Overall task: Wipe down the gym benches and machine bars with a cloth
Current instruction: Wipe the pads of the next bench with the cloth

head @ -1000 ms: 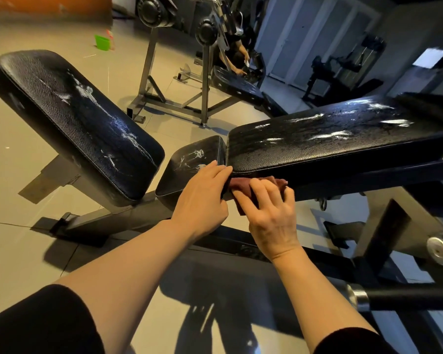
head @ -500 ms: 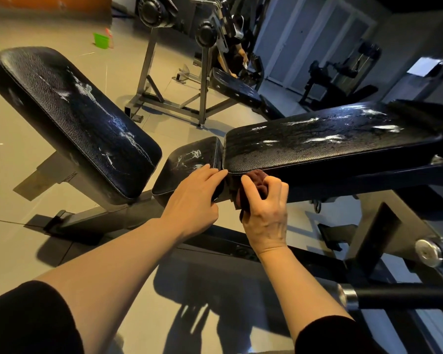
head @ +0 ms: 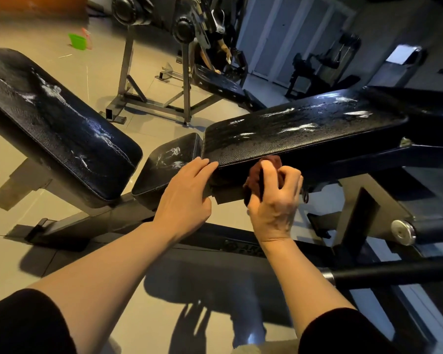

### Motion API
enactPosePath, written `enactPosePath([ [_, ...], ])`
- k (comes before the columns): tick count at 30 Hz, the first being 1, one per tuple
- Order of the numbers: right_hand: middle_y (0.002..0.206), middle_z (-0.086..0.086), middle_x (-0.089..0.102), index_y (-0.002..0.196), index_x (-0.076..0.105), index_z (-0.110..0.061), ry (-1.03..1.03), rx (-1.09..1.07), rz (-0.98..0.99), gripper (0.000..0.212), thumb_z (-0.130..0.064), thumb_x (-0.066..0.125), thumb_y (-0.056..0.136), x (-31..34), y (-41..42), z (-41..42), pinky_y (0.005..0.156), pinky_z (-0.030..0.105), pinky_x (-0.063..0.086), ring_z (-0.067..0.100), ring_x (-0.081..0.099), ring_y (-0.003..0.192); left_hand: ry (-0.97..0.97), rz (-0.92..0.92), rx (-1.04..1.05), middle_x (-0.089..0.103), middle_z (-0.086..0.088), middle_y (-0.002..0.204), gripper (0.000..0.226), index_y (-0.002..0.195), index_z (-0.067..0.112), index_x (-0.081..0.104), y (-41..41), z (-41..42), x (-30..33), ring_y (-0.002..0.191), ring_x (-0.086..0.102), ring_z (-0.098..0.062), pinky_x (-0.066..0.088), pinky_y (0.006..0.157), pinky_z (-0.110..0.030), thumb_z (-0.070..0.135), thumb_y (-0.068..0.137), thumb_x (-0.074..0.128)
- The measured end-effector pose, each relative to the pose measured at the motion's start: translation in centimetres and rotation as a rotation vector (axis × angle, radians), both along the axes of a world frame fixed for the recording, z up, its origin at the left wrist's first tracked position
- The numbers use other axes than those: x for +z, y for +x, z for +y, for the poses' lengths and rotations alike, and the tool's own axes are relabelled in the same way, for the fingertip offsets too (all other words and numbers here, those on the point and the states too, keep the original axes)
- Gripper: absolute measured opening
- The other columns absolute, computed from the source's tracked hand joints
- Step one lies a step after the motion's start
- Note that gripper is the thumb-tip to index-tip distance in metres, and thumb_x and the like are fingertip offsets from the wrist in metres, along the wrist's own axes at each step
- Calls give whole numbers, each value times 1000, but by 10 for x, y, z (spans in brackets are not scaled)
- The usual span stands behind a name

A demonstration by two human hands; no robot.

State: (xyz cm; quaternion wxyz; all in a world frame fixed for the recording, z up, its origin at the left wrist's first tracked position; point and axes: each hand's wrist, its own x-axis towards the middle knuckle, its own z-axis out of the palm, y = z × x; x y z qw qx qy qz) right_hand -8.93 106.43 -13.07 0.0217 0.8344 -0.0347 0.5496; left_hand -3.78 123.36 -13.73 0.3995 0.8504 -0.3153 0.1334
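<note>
A black padded bench pad [head: 299, 134] with white smears runs across the right of the head view. My right hand [head: 275, 200] grips a bunched dark red cloth [head: 256, 180] against the pad's near edge and underside. Straight fingers of my left hand [head: 186, 195] rest on the pad's left corner. A small black seat pad [head: 164, 164] sits just left of my hands. A long tilted back pad [head: 54, 123], also smeared white, lies at the left.
The bench's dark steel frame [head: 215, 241] runs along the floor under my arms. A padded roller bar [head: 394, 273] with a chrome end sticks out at the lower right. A grey rack [head: 156, 98] and more machines stand behind. A green container [head: 77, 41] sits on the tiled floor.
My right hand has bunched the cloth, which lay flatter before, and turned it up against the pad's edge. My left hand has stayed on the pad's corner.
</note>
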Motion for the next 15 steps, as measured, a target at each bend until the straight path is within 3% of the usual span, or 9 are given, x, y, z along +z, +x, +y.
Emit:
enactPosePath([
  [2, 117, 12, 39, 116, 58, -11, -42, 54, 78, 41, -12, 70, 77, -10, 7, 12, 75, 36, 55, 30, 44, 105, 11, 6, -5, 31, 3, 154, 72, 149, 24, 32, 1, 2, -1, 145, 20, -14, 20, 116, -31, 7, 86, 61],
  [5, 120, 18, 45, 114, 65, -9, -11, 66, 133, 38, -31, 66, 84, -19, 14, 30, 82, 36, 51, 34, 44, 109, 28, 5, 1, 33, 3, 153, 71, 148, 25, 33, 4, 6, -2, 144, 21, -14, 21, 116, -33, 7, 86, 61],
  [7, 120, 20, 50, 115, 66, -8, -44, 53, 133, 32, -25, 64, 88, -21, 14, 30, 81, 37, 53, 34, 45, 109, 42, 19, 8, 33, 3, 153, 71, 148, 26, 32, 5, 8, -2, 144, 21, -15, 22, 116, -35, 6, 87, 60],
  [10, 122, 17, 40, 117, 66, -7, -256, 105, 198, 29, -6, 62, 88, -21, 10, 17, 75, 39, 57, 34, 44, 107, 43, 35, 5, 33, 3, 153, 70, 149, 25, 32, 2, 8, -1, 144, 20, -15, 21, 117, -35, 4, 87, 60],
  [13, 119, 17, 39, 115, 63, -11, -347, 79, 178, 26, -8, 49, 93, -15, 8, 3, 69, 42, 56, 33, 44, 103, 25, 37, 0, 31, 3, 154, 71, 149, 25, 31, -3, 5, 0, 145, 20, -15, 19, 117, -34, 3, 87, 59],
  [15, 119, 16, 40, 118, 57, -16, -318, -2, 104, 24, -12, 51, 95, -10, 7, -6, 75, 48, 53, 34, 46, 104, 10, 36, 0, 29, 3, 155, 71, 149, 25, 31, -6, 1, 2, 145, 19, -14, 18, 116, -32, 2, 88, 58],
])
